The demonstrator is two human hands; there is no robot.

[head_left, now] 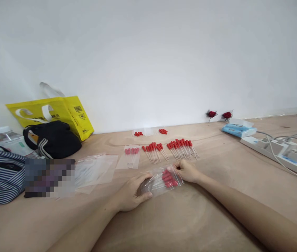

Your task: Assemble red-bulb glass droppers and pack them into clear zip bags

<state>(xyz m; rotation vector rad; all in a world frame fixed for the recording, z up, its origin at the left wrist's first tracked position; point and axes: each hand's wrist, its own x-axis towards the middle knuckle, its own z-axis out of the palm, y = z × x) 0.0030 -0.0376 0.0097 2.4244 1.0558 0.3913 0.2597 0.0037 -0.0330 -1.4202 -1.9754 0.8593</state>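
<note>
A clear bag (154, 191) sits between the two hands over the table (161, 227), with red-bulbed droppers (169, 178) inside, their bulbs toward its right end and their pale stems toward its left. The left hand (131, 192) is at the left end of the clear bag, fingers grasping it — thumb on the near edge, the others at the far edge. The right hand (186, 171) pinches the far right corner of the clear bag, its fingers bent in on the plastic. Whether the clear bag touches the table I cannot tell.

Just beyond the clear bag, loose droppers lie in two fanned groups: a smaller group (152, 151) and, to its right, a larger group (182, 147), all with red bulbs away from the clear bag. Left of and beyond it lies a flat packet (122, 162) with red bulbs showing through; farther left are overlapping clear bags (103, 168). Well beyond it, near the wall (148, 70), are two small red clusters (138, 133).

Far left of the clear bag stand a yellow bag (71, 112) and a striped bag (1, 178); far right of it — a blue pack (239, 130) and a white power strip (258, 149).
</note>
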